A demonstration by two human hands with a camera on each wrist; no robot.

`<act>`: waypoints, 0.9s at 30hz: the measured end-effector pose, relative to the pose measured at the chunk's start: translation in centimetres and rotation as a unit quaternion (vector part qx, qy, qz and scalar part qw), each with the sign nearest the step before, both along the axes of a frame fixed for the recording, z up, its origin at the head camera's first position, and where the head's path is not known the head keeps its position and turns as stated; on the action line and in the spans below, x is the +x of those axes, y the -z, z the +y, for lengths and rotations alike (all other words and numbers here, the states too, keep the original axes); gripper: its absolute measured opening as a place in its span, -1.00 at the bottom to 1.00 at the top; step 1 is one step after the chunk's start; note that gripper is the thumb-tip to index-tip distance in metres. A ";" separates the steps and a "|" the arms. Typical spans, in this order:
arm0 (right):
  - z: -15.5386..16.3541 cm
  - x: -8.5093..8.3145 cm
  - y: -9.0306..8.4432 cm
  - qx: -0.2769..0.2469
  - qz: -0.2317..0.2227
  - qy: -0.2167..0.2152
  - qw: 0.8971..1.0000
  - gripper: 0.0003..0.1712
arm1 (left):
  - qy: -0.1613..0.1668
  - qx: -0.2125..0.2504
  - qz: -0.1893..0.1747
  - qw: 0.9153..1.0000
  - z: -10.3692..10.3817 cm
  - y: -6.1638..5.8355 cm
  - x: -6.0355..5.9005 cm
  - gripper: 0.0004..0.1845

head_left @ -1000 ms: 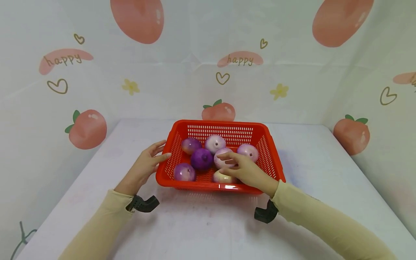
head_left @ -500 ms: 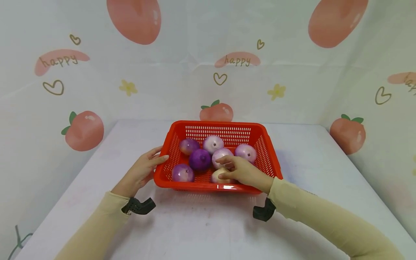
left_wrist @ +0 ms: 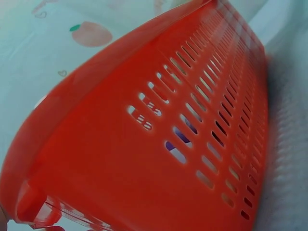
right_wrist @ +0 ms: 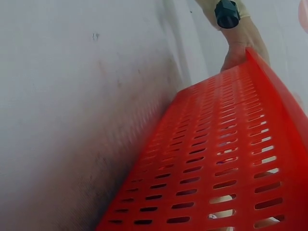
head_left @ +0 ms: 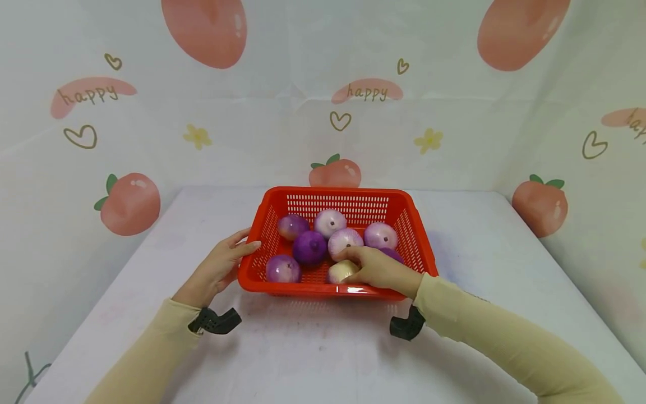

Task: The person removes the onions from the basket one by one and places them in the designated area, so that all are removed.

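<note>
A red plastic basket (head_left: 303,289) with slotted walls holds several purple and whitish onions. My left hand (head_left: 214,270) grips its left rim, thumb over the edge and fingers outside. My right hand (head_left: 381,270) reaches over the front rim, with fingers and thumb curled round a pale yellowish onion (head_left: 339,271) near the front wall. A light purple onion (head_left: 345,241) lies right behind those fingers. Beside the hand, a dark purple onion (head_left: 392,255) is partly covered. In the left wrist view the basket's wall (left_wrist: 120,144) fills most of the picture.
The basket stands on a white-covered table (head_left: 313,353). Behind it rises a white curtain (head_left: 272,134) printed with fruit and hearts. More onions, such as a deep purple one (head_left: 309,248), sit in the basket's left half.
The right hand has lowered, and its fingers have closed in round the pale onion. A dark purple onion now shows behind that hand. The left hand stays at the left rim.
</note>
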State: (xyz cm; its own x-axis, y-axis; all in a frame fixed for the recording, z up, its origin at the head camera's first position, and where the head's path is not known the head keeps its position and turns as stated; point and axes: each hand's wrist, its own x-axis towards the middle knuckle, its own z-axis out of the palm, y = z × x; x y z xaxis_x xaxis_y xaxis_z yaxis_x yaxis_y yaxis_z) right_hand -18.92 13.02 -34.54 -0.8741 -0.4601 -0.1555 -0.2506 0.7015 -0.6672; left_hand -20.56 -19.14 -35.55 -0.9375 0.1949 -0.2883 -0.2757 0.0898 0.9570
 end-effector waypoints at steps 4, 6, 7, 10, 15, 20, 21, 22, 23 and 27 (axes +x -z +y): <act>-0.1 -0.2 0.0 0.017 0.001 0.002 1.000 -0.40 | 0.000 -0.005 0.000 1.000 0.0 0.0 0.0 -0.27; -0.1 -0.2 0.0 0.021 -0.001 0.003 1.000 -0.40 | -0.001 -0.001 0.002 1.000 -0.1 0.1 -0.1 -0.28; -0.1 -0.2 0.0 0.023 -0.004 0.004 1.000 -0.40 | -0.002 0.002 0.003 1.000 -0.1 0.1 -0.1 -0.28; -0.2 -0.2 0.0 0.028 -0.013 0.007 1.000 -0.41 | -0.003 0.007 0.004 1.000 -0.1 0.2 -0.1 -0.28; -0.2 -0.2 0.0 0.032 -0.026 0.018 0.999 -0.40 | -0.005 0.009 0.002 1.000 0.0 0.1 0.0 -0.26; -0.2 -0.3 0.2 0.033 -0.033 0.022 0.999 -0.38 | -0.009 0.007 -0.001 1.000 0.0 0.1 0.0 -0.27; -0.2 -0.3 0.2 0.033 -0.034 0.023 0.999 -0.38 | -0.009 0.006 -0.002 1.000 0.0 0.1 0.0 -0.27; -0.3 -0.3 0.3 0.033 -0.034 0.023 0.999 -0.38 | -0.009 0.006 -0.002 1.000 0.0 0.1 0.0 -0.27; -0.3 -0.3 0.3 0.033 -0.034 0.024 0.999 -0.38 | -0.009 0.005 -0.003 1.000 0.0 0.1 0.0 -0.27; -0.3 -0.4 0.4 0.032 -0.035 0.031 0.998 -0.40 | -0.007 0.005 -0.003 1.000 0.0 0.1 0.0 -0.27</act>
State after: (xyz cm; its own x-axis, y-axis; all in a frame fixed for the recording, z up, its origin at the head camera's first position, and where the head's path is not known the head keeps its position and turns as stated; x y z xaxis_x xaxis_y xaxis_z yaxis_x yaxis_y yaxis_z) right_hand -19.32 12.74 -34.95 -0.8867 -0.3923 -0.2448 -0.1594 0.7563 -0.6345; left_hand -20.58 -19.17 -35.65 -0.9386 0.1845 -0.2916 -0.2821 0.0768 0.9563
